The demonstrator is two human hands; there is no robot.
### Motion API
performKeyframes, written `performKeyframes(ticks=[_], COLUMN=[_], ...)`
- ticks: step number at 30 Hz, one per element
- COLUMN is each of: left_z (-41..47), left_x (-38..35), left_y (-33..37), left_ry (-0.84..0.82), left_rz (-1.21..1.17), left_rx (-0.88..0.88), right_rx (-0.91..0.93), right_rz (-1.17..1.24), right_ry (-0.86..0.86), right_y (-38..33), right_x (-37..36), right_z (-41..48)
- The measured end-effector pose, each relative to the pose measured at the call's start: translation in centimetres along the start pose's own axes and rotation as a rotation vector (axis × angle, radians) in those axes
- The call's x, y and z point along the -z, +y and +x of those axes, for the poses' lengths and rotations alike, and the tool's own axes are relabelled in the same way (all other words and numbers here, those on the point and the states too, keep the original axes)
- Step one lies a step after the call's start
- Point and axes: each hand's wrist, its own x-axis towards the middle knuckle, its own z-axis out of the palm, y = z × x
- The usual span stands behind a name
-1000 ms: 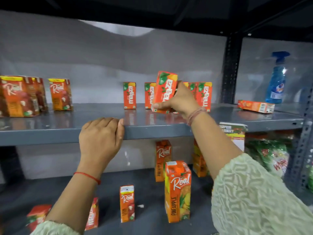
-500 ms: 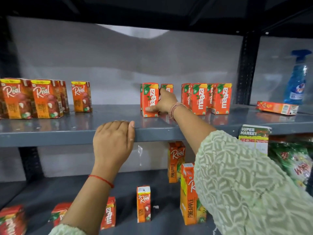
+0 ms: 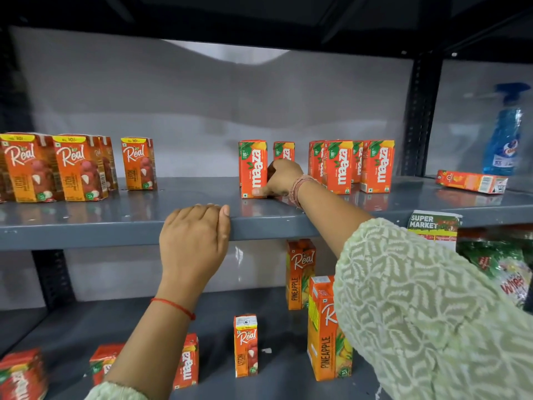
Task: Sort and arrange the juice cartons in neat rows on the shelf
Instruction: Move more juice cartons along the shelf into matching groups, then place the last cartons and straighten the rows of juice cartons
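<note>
1. Six small Maaza cartons (image 3: 253, 168) stand on the upper shelf (image 3: 115, 223).
2. One carton (image 3: 471, 181) lies flat there.
3. Four Real litchi cartons (image 3: 78, 168) show clearly.
4. Two tall pineapple cartons (image 3: 327, 336) stand below.
5. One blue spray bottle (image 3: 503, 134).

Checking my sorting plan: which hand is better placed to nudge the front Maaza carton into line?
Right. The right hand already touches the front Maaza carton, while the left hand rests on the shelf edge.
</note>
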Motion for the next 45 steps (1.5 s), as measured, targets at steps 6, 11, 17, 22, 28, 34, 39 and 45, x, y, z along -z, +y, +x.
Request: performKeyframes(ticks=[6,11,17,22,28,34,39,45], left_z=[0.0,0.0,0.0,0.0,-0.1,-0.3,0.4,2.3], left_x=[0.1,0.1,0.1,-0.1,-0.3,-0.7,-2.9,-5.9], left_y=[0.1,0.2,0.2,0.1,-0.1,0.7,7.1,19.0], left_ry=[-0.014,-0.012,-0.008,0.014,0.021,0.024,0.091,0.043], left_rz=[-0.01,-0.007,-0.012,-0.015,-0.008,0.0,-0.051,-0.205], left_rx=[0.009,0.011,0.019,0.024,0.018,0.087,0.023,-0.142], right_rx=[0.014,0.027,0.02,0.02,-0.005,0.034,0.215,0.156], right_rz=[-0.01,-0.018,-0.046,-0.078,-0.072,0.119,0.28,0.125], right_ry=[0.013,0.021,0.021,0.011,0.008,0.213,0.74,0.931], right_y=[-0.1,-0.2,-0.3,-0.3,-0.2,2.3,9.0,16.7], right_x=[-0.3,-0.7,-0.9,-1.1,-1.1,1.1,4.1,11.1], right_z=[0.2,0.4,1.0,1.3,1.5,-1.8,-6.9,-7.9])
